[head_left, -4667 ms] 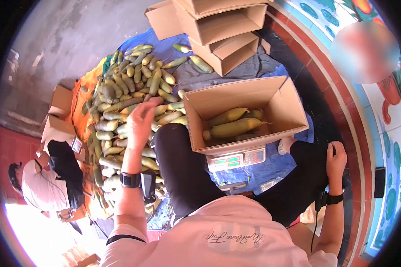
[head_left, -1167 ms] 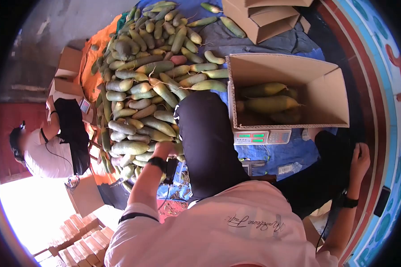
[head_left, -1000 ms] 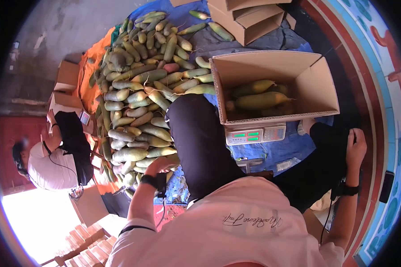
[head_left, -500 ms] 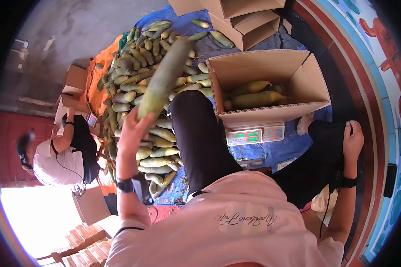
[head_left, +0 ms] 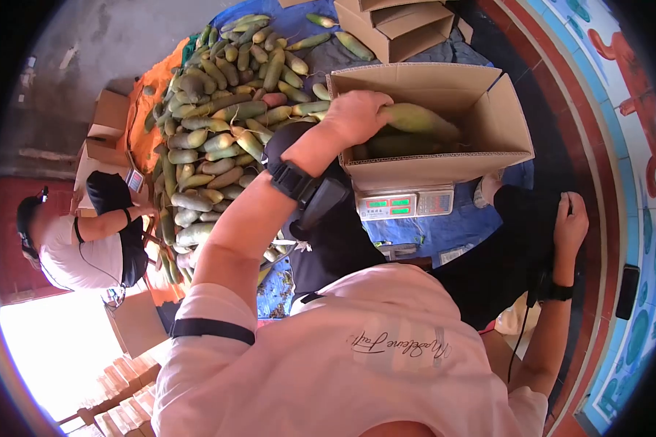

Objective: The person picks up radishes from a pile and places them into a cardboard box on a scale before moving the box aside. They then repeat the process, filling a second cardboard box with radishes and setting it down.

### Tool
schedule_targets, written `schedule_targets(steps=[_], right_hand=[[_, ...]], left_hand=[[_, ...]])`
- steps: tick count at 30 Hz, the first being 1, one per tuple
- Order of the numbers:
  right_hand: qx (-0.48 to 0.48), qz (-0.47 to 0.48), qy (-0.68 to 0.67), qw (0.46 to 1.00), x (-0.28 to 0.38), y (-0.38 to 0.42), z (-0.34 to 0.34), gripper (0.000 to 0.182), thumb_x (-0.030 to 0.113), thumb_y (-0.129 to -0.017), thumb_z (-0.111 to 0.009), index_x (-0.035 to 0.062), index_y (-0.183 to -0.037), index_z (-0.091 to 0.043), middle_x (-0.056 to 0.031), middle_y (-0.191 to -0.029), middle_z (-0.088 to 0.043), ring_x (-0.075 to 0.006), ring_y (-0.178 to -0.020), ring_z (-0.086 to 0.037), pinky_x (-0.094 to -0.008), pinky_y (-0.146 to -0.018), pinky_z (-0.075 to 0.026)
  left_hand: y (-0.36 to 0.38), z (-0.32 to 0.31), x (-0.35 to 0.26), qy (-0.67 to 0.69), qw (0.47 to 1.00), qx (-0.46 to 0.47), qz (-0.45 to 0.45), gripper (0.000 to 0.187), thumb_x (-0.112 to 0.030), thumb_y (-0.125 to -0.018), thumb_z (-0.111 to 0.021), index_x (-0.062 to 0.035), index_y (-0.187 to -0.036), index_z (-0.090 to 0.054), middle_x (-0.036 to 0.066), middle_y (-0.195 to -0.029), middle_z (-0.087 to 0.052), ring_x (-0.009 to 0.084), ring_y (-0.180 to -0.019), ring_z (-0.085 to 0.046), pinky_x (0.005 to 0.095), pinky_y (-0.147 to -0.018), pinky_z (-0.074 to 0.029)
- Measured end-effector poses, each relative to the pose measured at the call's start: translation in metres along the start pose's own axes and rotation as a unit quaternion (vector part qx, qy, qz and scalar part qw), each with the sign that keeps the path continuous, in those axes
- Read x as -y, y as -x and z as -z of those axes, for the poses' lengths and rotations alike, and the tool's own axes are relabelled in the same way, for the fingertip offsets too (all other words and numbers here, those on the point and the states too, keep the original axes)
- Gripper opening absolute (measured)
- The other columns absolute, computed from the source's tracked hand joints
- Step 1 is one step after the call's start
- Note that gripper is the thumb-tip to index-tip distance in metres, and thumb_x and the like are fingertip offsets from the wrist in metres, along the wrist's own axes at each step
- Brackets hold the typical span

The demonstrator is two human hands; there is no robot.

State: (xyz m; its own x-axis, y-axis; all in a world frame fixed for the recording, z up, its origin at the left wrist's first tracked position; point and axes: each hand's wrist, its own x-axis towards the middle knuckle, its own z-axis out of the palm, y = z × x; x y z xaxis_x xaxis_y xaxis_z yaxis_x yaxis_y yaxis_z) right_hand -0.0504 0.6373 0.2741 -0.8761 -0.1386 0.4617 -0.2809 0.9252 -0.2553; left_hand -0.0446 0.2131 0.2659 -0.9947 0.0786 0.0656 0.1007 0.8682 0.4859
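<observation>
My left hand (head_left: 356, 118) reaches over the near left wall of an open cardboard box (head_left: 444, 173), its fingers closed round the end of a long green radish (head_left: 419, 119). That radish lies slanted inside the box, above other green radishes (head_left: 401, 146) that are partly in shadow. Beneath the box is a digital scale (head_left: 388, 206) with lit green figures. My right hand (head_left: 571, 222) rests on my dark-trousered right knee, holding nothing, with a gap between the thumb and a finger.
A large heap of green radishes (head_left: 219, 138) covers a blue and orange sheet to the left. More cardboard boxes (head_left: 393, 33) stand at the back. Another person (head_left: 87, 240) sits at the far left, beside a second scale (head_left: 134, 180). A patterned wall curves along the right.
My left hand has carried the radish from above the heap rightward into the box. My right hand stays on the knee. The other person's arm has moved lower, toward the heap.
</observation>
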Motion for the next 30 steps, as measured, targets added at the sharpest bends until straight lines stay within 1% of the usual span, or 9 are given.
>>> schedule_targets(steps=[4, 11, 14, 17, 21, 22, 24, 27, 30], right_hand=[[0.017, -0.013, -0.025, 0.999, -0.004, 0.002, 0.001, 0.015, 0.012, -0.083, -0.050, -0.0003, -0.089, -0.056, -0.0154, -0.085, -0.057, -0.0312, -0.079, -0.057, -0.0338, -0.069, -0.044], [0.047, -0.005, 0.004, 0.999, -0.012, -0.001, -0.002, 0.017, 0.014, -0.084, -0.049, 0.0001, -0.090, -0.057, -0.0146, -0.086, -0.058, -0.0290, -0.080, -0.057, -0.0326, -0.070, -0.044], [0.057, -0.002, 0.014, 0.998, -0.007, -0.003, -0.002, 0.017, 0.014, -0.085, -0.048, -0.0003, -0.090, -0.057, -0.0146, -0.086, -0.058, -0.0294, -0.081, -0.057, -0.0332, -0.071, -0.043], [0.070, 0.009, 0.023, 0.997, -0.005, -0.006, -0.004, 0.018, 0.014, -0.085, -0.047, -0.0004, -0.089, -0.057, -0.0144, -0.087, -0.058, -0.0301, -0.082, -0.056, -0.0340, -0.072, -0.043], [0.076, 0.024, 0.052, 0.995, -0.003, -0.009, -0.007, 0.018, 0.014, -0.085, -0.047, -0.0005, -0.089, -0.057, -0.0145, -0.086, -0.057, -0.0308, -0.081, -0.056, -0.0342, -0.071, -0.043], [0.081, 0.024, 0.061, 0.995, -0.003, -0.010, -0.008, 0.018, 0.014, -0.085, -0.048, -0.0005, -0.089, -0.057, -0.0145, -0.086, -0.057, -0.0310, -0.081, -0.056, -0.0344, -0.071, -0.043], [0.088, 0.029, 0.070, 0.993, -0.003, -0.013, -0.010, 0.018, 0.014, -0.085, -0.048, -0.0005, -0.089, -0.057, -0.0145, -0.086, -0.057, -0.0311, -0.081, -0.056, -0.0347, -0.071, -0.043], [0.092, 0.042, 0.077, 0.992, -0.004, -0.015, -0.013, 0.018, 0.014, -0.085, -0.048, -0.0005, -0.089, -0.057, -0.0148, -0.086, -0.057, -0.0312, -0.080, -0.056, -0.0351, -0.070, -0.043], [0.110, 0.051, 0.092, 0.988, -0.006, -0.019, -0.013, 0.018, 0.015, -0.085, -0.048, -0.0003, -0.088, -0.057, -0.0151, -0.085, -0.057, -0.0315, -0.079, -0.056, -0.0360, -0.069, -0.043]], left_hand=[[0.035, 0.055, 0.010, 0.108, 0.986, -0.117, -0.049, 0.020, -0.017, -0.079, -0.057, -0.0051, -0.095, -0.061, 0.011, -0.094, -0.062, 0.0212, -0.088, -0.059, 0.0298, -0.078, -0.044], [0.161, 0.079, 0.158, 0.021, 0.931, -0.223, 0.287, 0.026, -0.024, -0.081, -0.054, -0.0026, -0.095, -0.061, 0.010, -0.083, -0.063, 0.0166, -0.075, -0.059, 0.0267, -0.068, -0.044], [0.233, 0.027, 0.242, -0.283, 0.941, -0.089, 0.161, 0.020, -0.023, -0.080, -0.047, -0.0090, -0.082, -0.061, 0.015, -0.076, -0.059, 0.0342, -0.072, -0.057, 0.0396, -0.063, -0.046], [0.293, -0.053, 0.311, -0.412, 0.878, 0.169, 0.174, 0.013, -0.016, -0.075, -0.048, -0.0129, -0.072, -0.061, 0.006, -0.075, -0.061, 0.0261, -0.069, -0.060, 0.0366, -0.058, -0.049], [0.334, -0.122, 0.302, -0.164, 0.936, 0.156, 0.269, 0.015, -0.017, -0.074, -0.050, -0.0127, -0.080, -0.063, 0.007, -0.083, -0.063, 0.0241, -0.079, -0.061, 0.0344, -0.065, -0.049], [0.338, -0.138, 0.314, -0.255, 0.935, 0.216, 0.122, 0.013, -0.017, -0.072, -0.054, -0.0129, -0.080, -0.063, 0.006, -0.082, -0.063, 0.0229, -0.078, -0.061, 0.0346, -0.064, -0.049], [0.358, -0.182, 0.334, 0.200, 0.911, 0.056, 0.356, 0.010, -0.015, -0.068, -0.059, -0.0123, -0.077, -0.062, 0.006, -0.076, -0.063, 0.0221, -0.073, -0.062, 0.0335, -0.059, -0.049], [0.336, -0.188, 0.322, -0.037, 0.982, 0.148, 0.111, 0.009, -0.012, -0.065, -0.062, -0.0112, -0.074, -0.061, 0.007, -0.068, -0.061, 0.0223, -0.069, -0.062, 0.0326, -0.055, -0.047], [0.269, -0.166, 0.285, -0.127, 0.910, 0.317, 0.235, 0.007, -0.012, -0.065, -0.062, -0.0093, -0.071, -0.059, 0.006, -0.062, -0.059, 0.0241, -0.066, -0.061, 0.0319, -0.051, -0.045]])
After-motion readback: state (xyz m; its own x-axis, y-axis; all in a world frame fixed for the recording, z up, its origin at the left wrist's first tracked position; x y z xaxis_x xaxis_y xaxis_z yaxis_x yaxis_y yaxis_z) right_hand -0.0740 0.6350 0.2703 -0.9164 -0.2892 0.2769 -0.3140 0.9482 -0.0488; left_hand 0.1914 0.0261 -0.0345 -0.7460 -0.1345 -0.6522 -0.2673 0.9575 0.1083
